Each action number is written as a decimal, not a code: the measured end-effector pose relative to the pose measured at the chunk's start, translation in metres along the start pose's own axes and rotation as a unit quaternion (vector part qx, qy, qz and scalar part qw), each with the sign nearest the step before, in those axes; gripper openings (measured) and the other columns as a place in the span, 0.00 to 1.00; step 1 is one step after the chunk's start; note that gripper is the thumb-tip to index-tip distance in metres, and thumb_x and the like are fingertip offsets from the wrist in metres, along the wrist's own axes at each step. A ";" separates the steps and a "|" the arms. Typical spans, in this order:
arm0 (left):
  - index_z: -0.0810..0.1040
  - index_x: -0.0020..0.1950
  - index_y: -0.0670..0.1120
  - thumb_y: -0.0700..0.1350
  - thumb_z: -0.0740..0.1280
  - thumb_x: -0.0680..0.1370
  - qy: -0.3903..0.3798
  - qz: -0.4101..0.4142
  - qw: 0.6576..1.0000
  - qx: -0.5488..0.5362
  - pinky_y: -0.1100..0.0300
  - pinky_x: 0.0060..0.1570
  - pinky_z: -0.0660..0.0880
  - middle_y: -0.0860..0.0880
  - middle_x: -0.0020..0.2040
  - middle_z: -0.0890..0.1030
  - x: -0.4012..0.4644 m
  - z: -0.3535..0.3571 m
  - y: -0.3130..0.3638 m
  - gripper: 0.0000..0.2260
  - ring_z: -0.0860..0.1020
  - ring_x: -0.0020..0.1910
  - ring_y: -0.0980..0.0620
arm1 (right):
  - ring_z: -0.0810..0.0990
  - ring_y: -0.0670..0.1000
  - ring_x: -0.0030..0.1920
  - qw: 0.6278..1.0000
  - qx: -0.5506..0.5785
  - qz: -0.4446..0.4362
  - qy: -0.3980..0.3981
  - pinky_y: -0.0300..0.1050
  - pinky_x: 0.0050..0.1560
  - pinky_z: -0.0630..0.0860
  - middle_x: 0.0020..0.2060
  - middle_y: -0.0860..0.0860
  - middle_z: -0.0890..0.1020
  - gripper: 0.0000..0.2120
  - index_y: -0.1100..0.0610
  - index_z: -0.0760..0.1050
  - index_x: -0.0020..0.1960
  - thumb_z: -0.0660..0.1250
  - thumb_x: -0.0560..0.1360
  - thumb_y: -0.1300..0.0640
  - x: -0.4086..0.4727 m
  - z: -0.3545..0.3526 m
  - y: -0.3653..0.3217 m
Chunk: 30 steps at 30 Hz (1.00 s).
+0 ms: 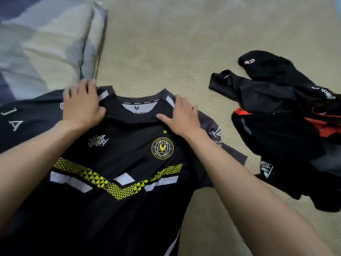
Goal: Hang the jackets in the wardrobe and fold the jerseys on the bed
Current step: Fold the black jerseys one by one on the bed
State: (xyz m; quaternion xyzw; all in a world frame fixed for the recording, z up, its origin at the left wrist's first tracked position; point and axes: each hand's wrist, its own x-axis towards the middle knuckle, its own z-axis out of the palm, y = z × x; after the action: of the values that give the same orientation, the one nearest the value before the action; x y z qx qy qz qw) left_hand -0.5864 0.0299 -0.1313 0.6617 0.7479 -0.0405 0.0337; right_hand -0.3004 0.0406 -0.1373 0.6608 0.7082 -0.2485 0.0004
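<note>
Black jersey [114, 191] with yellow chevron lies front-up; both hands [82, 106] [181, 117] press its shoulders, fingers straight.

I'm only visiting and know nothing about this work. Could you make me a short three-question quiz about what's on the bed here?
1. True or false: the black and yellow jersey lies chest side up.
2. Where do the left hand and right hand rest? A) on its shoulders, either side of the collar B) on its hem C) on the pillow
3. Fill in: the heap of dark clothes lies to the jersey's ____ in this view.

Key: 1 true; 2 A; 3 right.
</note>
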 end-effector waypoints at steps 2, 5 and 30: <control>0.70 0.68 0.39 0.45 0.74 0.70 -0.042 0.046 0.997 0.037 0.39 0.62 0.67 0.33 0.63 0.76 0.009 0.001 -0.022 0.29 0.74 0.62 0.32 | 0.74 0.58 0.67 0.999 0.008 0.029 0.033 0.55 0.68 0.69 0.66 0.55 0.76 0.43 0.59 0.65 0.73 0.65 0.73 0.28 0.005 0.003 0.005; 0.74 0.55 0.47 0.55 0.71 0.75 -0.087 0.070 0.993 0.037 0.44 0.59 0.65 0.40 0.52 0.82 0.019 -0.006 -0.030 0.16 0.78 0.56 0.38 | 0.79 0.53 0.53 0.984 0.137 0.106 -0.042 0.51 0.53 0.74 0.52 0.48 0.80 0.34 0.55 0.74 0.59 0.72 0.68 0.29 0.009 -0.008 0.011; 0.79 0.58 0.44 0.56 0.68 0.80 -0.148 0.029 0.967 -0.206 0.51 0.53 0.72 0.39 0.58 0.81 0.143 0.001 0.062 0.17 0.78 0.58 0.38 | 0.83 0.46 0.39 0.961 0.202 0.174 -0.070 0.39 0.39 0.76 0.40 0.46 0.84 0.24 0.52 0.82 0.45 0.77 0.66 0.31 0.092 -0.088 0.107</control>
State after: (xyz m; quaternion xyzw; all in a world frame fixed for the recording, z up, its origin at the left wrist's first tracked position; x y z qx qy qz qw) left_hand -0.5422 0.1783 -0.1479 0.6485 0.7074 0.0174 0.2807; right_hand -0.1831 0.1584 -0.1277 0.7412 0.5154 -0.4283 -0.0405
